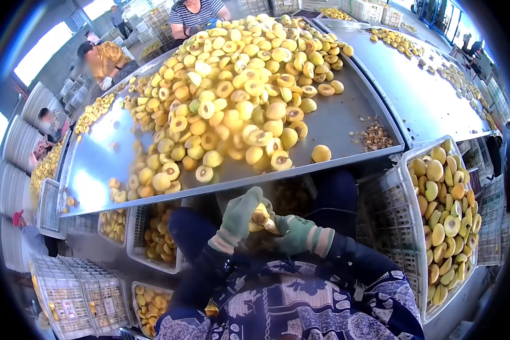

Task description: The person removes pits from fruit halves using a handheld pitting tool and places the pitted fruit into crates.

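Observation:
My left hand (241, 218), in a green glove with a striped cuff, holds a yellow fruit (260, 216) above my lap. My right hand (297, 233), gloved the same way, is closed at the fruit's lower right side, its fingertips meeting the fruit. Whether it also grips a small tool is too small to tell. Just beyond my hands is the front edge of a metal table (238, 186), which bears a large heap of halved yellow fruit (226, 96). A pile of pits (375, 137) lies at the table's right.
A crate of fruit halves (405, 226) stands at my right. More crates (131, 232) are under the table's left front and at lower left. A second metal table (405, 73) adjoins at the right. Co-workers (105, 59) sit along the left and far sides (195, 14).

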